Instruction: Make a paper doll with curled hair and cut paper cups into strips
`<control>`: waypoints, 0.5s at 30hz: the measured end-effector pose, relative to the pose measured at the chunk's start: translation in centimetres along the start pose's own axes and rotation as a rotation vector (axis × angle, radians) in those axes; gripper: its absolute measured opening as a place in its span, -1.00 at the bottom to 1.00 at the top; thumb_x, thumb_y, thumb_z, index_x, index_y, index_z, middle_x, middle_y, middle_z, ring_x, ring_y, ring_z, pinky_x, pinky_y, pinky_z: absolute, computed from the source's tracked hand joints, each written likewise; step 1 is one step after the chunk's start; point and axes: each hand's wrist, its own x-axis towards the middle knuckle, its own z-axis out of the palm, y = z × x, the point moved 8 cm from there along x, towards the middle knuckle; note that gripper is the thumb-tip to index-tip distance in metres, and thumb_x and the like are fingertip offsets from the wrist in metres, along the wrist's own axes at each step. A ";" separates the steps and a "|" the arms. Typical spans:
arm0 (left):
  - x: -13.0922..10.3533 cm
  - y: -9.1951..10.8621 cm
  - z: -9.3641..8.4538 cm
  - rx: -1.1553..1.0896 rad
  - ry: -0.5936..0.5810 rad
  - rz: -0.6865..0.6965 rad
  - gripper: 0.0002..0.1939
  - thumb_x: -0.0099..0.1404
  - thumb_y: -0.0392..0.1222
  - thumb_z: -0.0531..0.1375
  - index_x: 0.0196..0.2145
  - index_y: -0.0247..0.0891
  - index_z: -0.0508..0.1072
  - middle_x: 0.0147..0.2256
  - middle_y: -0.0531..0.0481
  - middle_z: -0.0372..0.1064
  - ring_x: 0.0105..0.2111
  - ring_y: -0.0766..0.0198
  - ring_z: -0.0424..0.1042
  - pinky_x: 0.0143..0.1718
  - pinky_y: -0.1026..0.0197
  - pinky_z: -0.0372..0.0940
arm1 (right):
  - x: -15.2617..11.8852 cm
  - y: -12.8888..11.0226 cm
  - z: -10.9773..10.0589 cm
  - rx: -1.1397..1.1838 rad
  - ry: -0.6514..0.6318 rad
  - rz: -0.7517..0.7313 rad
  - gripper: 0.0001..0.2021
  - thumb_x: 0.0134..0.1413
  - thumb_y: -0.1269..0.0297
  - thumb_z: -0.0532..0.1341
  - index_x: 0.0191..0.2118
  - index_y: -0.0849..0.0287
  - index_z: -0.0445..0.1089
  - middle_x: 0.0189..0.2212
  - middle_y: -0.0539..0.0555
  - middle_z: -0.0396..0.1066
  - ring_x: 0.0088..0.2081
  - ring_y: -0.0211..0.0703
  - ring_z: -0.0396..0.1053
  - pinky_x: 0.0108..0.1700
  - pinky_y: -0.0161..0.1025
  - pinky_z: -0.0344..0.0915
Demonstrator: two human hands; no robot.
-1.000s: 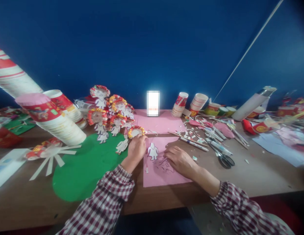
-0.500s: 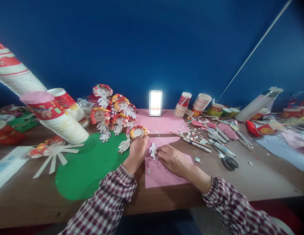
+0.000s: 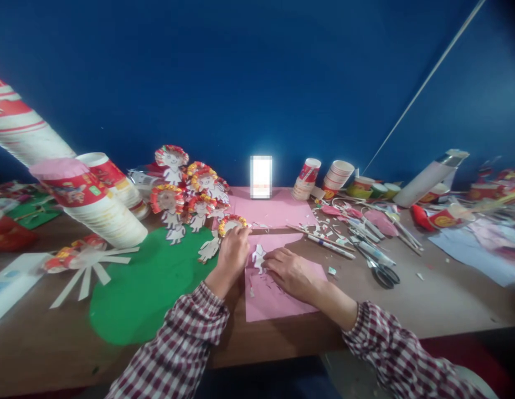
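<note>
A small white paper cutout figure (image 3: 258, 258) lies on a pink paper sheet (image 3: 257, 307). My right hand (image 3: 293, 272) rests over this sheet, its bent fingertips closed at the cutout's right edge. Just left of the cutout, my left hand (image 3: 232, 256) is closed, with its fingers curled beside a red-and-yellow rimmed paper ring (image 3: 232, 221). The hand covers part of that ring, and what lies within the fingers is hidden. Below the ring, another pale paper figure (image 3: 209, 248) lies at the edge of a green sheet (image 3: 137, 299).
Paper dolls with red-and-yellow rims (image 3: 170, 202) cluster at the back left. Stacked paper cups (image 3: 112, 213) lean on the left, more cups (image 3: 338, 172) stand behind. Scissors (image 3: 385, 275), pens (image 3: 330, 245) and paper scraps lie to the right. A blue wall (image 3: 257, 83) borders the back.
The whole view has shifted slightly. My left hand has tilted a little, its fingers now nearer the ring; my right hand and the cutout stay in nearly the same place.
</note>
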 end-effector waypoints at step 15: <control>0.3 -0.1 1.0 0.180 -0.083 0.072 -0.73 0.17 -0.46 -0.01 -0.35 -0.30 0.46 -0.33 -0.17 0.41 -0.24 0.06 0.37 -0.11 0.04 0.23 | -1.4 1.8 -0.5 0.040 0.031 0.019 -0.81 0.24 0.38 0.03 -0.15 0.21 0.36 -0.20 0.14 0.38 -0.07 -0.14 0.30 0.03 -0.12 0.24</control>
